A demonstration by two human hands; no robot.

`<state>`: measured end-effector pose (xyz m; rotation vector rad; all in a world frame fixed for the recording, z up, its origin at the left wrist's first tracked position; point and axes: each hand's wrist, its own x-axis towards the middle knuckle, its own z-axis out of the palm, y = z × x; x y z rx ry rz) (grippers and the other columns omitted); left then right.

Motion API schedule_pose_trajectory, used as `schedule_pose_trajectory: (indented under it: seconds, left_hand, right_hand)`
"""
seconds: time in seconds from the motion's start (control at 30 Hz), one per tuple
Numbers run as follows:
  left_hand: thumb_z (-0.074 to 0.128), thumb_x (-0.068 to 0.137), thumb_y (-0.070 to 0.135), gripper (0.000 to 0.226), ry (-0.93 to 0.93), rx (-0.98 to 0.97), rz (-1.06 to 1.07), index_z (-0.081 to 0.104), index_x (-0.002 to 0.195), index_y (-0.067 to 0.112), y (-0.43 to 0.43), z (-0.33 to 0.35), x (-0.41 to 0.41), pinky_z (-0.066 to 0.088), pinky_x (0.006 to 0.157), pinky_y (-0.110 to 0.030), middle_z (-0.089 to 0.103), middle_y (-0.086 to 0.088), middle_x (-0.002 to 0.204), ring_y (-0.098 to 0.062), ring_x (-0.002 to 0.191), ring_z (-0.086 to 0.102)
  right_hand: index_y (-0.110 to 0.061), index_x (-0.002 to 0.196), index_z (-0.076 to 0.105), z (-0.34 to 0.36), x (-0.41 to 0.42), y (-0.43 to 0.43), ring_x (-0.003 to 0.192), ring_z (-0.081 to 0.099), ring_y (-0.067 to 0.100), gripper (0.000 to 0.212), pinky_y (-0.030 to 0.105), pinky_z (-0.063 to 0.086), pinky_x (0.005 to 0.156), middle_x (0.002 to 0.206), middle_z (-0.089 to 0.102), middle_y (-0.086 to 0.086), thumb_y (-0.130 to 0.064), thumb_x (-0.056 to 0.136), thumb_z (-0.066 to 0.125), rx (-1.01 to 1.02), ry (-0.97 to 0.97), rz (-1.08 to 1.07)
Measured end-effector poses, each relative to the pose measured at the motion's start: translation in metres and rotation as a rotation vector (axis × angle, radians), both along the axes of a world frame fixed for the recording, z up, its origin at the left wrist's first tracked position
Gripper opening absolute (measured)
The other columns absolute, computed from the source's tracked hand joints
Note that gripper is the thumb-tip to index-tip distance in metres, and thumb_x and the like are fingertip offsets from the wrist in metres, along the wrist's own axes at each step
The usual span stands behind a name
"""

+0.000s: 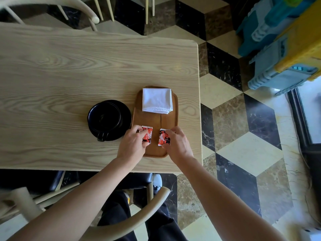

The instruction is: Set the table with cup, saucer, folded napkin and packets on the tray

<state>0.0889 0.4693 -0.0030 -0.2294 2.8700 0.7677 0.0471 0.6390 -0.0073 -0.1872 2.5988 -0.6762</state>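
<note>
1. Pale wood tabletop (pixel 69 70) seen from above; a person stands at its near edge w/ both bare arms reaching fwd over a chair back.
2. Brown wooden tray (pixel 154 120) lies near the tabletop's right edge, long side running away from the person.
3. White folded napkin (pixel 157 100) sits on the tray's far end, roughly square, edges stacked at its near right corner.
4. Left hand (pixel 133 145) rests on the left packet (pixel 148 134), red/black/white, at the tray's near left; fingers (pixel 141 132) closed over it, thumb at its near edge.
5. Right hand (pixel 177 143) grips the right packet (pixel 163 138), same print, at the tray's near right; fingers curl round its right side.
6. The two packets lie side by side, apart, a strip of bare tray btwn them.
7. Black cup (pixel 104 116) stands on a black saucer (pixel 126 117) just left of the tray, on the tabletop, handle toward the person; saucer rim looks to touch or nearly touch the tray edge.
</note>
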Motion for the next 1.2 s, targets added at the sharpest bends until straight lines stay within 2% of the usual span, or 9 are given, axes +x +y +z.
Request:
schedule_pose_trajectory:
  seconds: [0.67, 0.8, 0.9, 1.07, 1.13, 1.2]
  left_hand:
    - [0.076, 0.077, 0.013, 0.046, 0.020, 0.053, 0.004, 0.064, 0.121, 0.015, 0.000, -0.004, 0.006, 0.049, 0.094, -0.040, 0.058, -0.004, 0.119, -0.025, 0.106, 0.058]
    - [0.076, 0.077, 0.012, 0.046, 0.026, 0.046, -0.013, 0.064, 0.121, 0.013, -0.001, -0.003, 0.007, 0.049, 0.095, -0.039, 0.059, -0.005, 0.119, -0.026, 0.106, 0.058]
    - [0.077, 0.076, 0.011, 0.049, 0.030, 0.058, -0.023, 0.062, 0.122, 0.010, -0.002, 0.003, 0.009, 0.049, 0.096, -0.036, 0.058, -0.005, 0.119, -0.025, 0.106, 0.059]
    - [0.075, 0.076, 0.009, 0.044, 0.058, 0.044, -0.072, 0.061, 0.118, 0.010, -0.008, 0.028, 0.014, 0.047, 0.092, -0.030, 0.055, -0.003, 0.113, -0.022, 0.102, 0.059]
    - [0.073, 0.078, 0.011, 0.040, 0.074, 0.009, -0.096, 0.061, 0.117, 0.010, -0.011, 0.046, 0.018, 0.047, 0.092, -0.031, 0.056, -0.003, 0.112, -0.021, 0.101, 0.059]
    - [0.070, 0.081, 0.014, 0.037, 0.080, -0.012, -0.132, 0.061, 0.117, 0.012, -0.015, 0.068, 0.023, 0.049, 0.090, -0.034, 0.057, -0.003, 0.113, -0.022, 0.102, 0.060]
  right_hand:
    - [-0.012, 0.123, 0.058, -0.004, -0.004, -0.001, 0.103, 0.060, 0.029, 0.050, 0.043, 0.055, 0.085, 0.127, 0.048, 0.005, -0.016, 0.078, 0.079, 0.003, 0.012, 0.033]
    - [-0.013, 0.127, 0.056, -0.002, -0.003, 0.001, 0.102, 0.059, 0.025, 0.054, 0.032, 0.052, 0.083, 0.127, 0.050, 0.005, -0.017, 0.078, 0.080, -0.044, 0.025, 0.004]
    - [-0.015, 0.126, 0.058, 0.007, 0.003, 0.004, 0.097, 0.056, 0.020, 0.050, 0.026, 0.046, 0.079, 0.125, 0.050, 0.003, -0.016, 0.080, 0.077, -0.057, 0.040, -0.026]
    - [-0.017, 0.124, 0.060, 0.036, 0.017, 0.009, 0.100, 0.058, 0.024, 0.042, 0.032, 0.050, 0.081, 0.119, 0.052, 0.002, -0.011, 0.082, 0.067, -0.031, 0.033, -0.029]
    - [-0.018, 0.124, 0.060, 0.054, 0.026, 0.007, 0.100, 0.060, 0.026, 0.040, 0.039, 0.054, 0.085, 0.119, 0.054, 0.003, -0.013, 0.084, 0.061, 0.000, 0.014, -0.015]
    - [-0.019, 0.121, 0.061, 0.073, 0.037, 0.005, 0.096, 0.061, 0.027, 0.035, 0.039, 0.055, 0.082, 0.117, 0.059, 0.005, -0.015, 0.087, 0.055, 0.040, -0.013, 0.004]
